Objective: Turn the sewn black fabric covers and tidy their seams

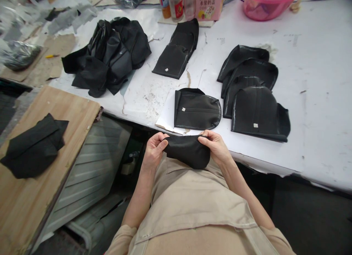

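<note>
Between my two hands a black leather-like piece point(188, 152) is stretched over my lap, just off the table's front edge. My left hand point(156, 146) pinches its left corner between thumb and fingers. At the opposite corner my right hand point(216, 145) pinches it the same way. Directly beyond lies a black sewn piece point(198, 110) with a rounded end and a small pale tag. To the right, several similar black pieces point(258, 108) overlap in a fanned stack. Farther back is another black stack point(176, 53), also with a small tag.
A loose heap of black material point(110, 57) lies on the white-covered table point(316, 101) at back left. Jars point(176, 5), a pink box point(210, 5) and a pink basket point(264, 7) stand at the back. On the wooden board point(74, 108) at left rests a folded black piece point(35, 146).
</note>
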